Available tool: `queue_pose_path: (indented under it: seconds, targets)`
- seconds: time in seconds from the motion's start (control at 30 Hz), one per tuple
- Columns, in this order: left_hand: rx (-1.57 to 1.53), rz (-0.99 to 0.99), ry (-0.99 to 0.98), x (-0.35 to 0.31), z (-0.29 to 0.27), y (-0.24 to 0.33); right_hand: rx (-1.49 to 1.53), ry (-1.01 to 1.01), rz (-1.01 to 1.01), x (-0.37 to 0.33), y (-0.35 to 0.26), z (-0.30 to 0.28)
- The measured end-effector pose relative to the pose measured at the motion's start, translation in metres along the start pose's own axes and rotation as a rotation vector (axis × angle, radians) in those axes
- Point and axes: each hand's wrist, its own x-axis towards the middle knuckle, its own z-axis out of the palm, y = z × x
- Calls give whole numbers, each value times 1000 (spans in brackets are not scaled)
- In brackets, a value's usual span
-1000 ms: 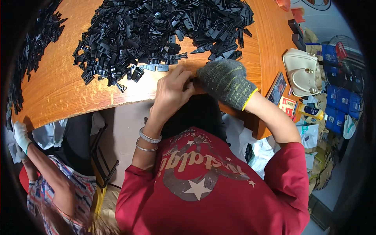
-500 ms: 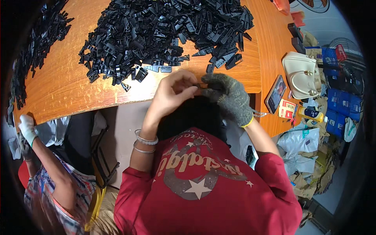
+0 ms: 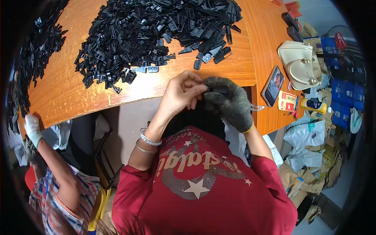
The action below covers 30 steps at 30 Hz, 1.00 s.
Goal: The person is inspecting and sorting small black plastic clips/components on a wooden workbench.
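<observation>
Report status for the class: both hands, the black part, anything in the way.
Right hand: gloved, holding black part. Left hand: bare, close beside it, grip unclear. Pile: beyond both hands, not blocking them.

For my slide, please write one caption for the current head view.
Gloved right hand holds a small black piece, bare left hand at its end, near a heap of black parts.

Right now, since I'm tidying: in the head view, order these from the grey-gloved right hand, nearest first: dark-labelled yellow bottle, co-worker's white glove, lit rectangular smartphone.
1. Smartphone, right of the grey-gloved hand
2. Yellow bottle, farther right
3. Co-worker's white glove, far left
</observation>
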Motion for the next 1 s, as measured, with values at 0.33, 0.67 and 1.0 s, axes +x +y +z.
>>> queue_pose_path:
  seconds: [0.33, 0.67, 1.0]
  targets:
    - [846, 502, 443, 48, -4, -16, -370, 429, 362, -145, 67, -161]
    - [1063, 427, 434, 49, 3, -12, -741, -23, 561, -124, 56, -160]
    - [1044, 407, 431, 42, 0, -11, -1298, -240, 747, -159, 137, -152]
